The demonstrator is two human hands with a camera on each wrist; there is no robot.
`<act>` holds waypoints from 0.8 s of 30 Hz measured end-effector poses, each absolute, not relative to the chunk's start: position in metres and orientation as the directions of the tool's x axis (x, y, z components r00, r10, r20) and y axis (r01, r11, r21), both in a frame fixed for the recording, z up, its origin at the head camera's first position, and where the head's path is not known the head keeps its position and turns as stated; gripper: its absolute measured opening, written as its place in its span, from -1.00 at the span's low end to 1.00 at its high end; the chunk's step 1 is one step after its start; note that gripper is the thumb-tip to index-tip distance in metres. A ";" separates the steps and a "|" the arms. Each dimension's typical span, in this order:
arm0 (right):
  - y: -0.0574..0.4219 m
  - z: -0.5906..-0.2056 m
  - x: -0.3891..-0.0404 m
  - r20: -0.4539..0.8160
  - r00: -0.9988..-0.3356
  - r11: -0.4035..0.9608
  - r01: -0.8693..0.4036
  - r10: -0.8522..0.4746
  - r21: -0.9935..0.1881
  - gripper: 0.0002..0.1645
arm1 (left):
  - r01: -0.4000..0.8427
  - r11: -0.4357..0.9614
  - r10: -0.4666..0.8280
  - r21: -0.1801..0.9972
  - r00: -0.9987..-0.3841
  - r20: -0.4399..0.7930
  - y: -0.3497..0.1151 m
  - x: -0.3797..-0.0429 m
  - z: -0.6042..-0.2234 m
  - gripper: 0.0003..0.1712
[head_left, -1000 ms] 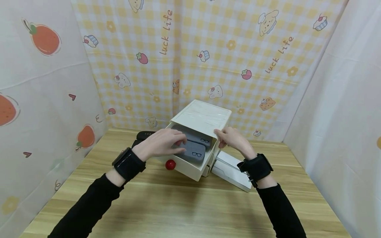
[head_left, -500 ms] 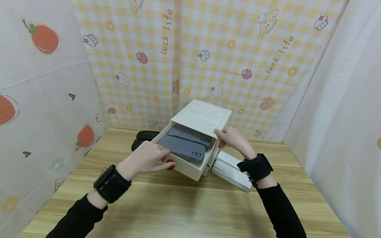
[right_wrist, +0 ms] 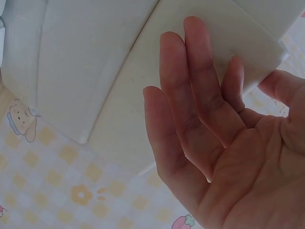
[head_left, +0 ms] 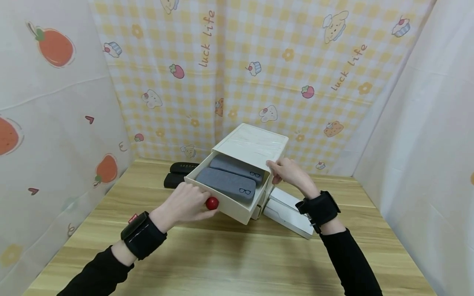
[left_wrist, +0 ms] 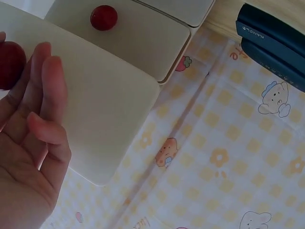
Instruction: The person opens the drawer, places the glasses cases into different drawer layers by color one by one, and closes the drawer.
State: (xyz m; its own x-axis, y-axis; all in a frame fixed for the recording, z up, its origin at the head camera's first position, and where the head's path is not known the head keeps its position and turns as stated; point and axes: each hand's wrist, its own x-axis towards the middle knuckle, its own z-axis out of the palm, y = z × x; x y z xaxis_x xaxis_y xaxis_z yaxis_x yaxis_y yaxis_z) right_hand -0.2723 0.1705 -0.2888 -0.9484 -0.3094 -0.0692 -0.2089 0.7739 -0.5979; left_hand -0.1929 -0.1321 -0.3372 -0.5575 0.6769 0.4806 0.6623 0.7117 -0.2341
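Observation:
A cream drawer cabinet (head_left: 252, 142) stands on the table with its top drawer (head_left: 231, 210) pulled out. Two grey glasses cases (head_left: 226, 184) lie side by side in that drawer, each marked with a small spectacles print. My left hand (head_left: 185, 204) is at the drawer's front, index finger and thumb around its round red knob (head_left: 212, 204). In the left wrist view the other fingers (left_wrist: 53, 81) lie loosely bent by the drawer front. My right hand (head_left: 292, 174) grips the cabinet's top front corner with thumb and index finger; the remaining fingers (right_wrist: 174, 71) lie along its side.
Two black cases (head_left: 177, 174) lie left of the cabinet, and white boxes (head_left: 286, 211) lie to its right. A lower drawer with its own red knob (left_wrist: 104, 17) shows in the left wrist view. Patterned curtains (head_left: 240, 74) surround the wooden table (head_left: 222, 255).
My left hand has moved from over the grey glasses cases down and left to the red knob, its thumb now below it. The right hand and the drawer have stayed put.

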 end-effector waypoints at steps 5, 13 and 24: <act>0.171 -0.289 -0.273 -0.067 -0.948 0.776 -0.213 -0.310 -0.593 -0.41 | 0.641 0.730 0.661 -0.238 -0.571 0.488 -0.129 -0.201 -0.334 -0.54; 0.172 -0.291 -0.273 -0.040 -0.942 0.780 -0.250 -0.332 -0.573 -0.40 | 0.633 0.742 0.647 -0.220 -0.591 0.482 -0.118 -0.218 -0.332 -0.56; 0.171 -0.291 -0.272 -0.038 -0.946 0.787 -0.246 -0.323 -0.566 -0.39 | 0.622 0.759 0.633 -0.192 -0.638 0.439 -0.102 -0.243 -0.330 -0.49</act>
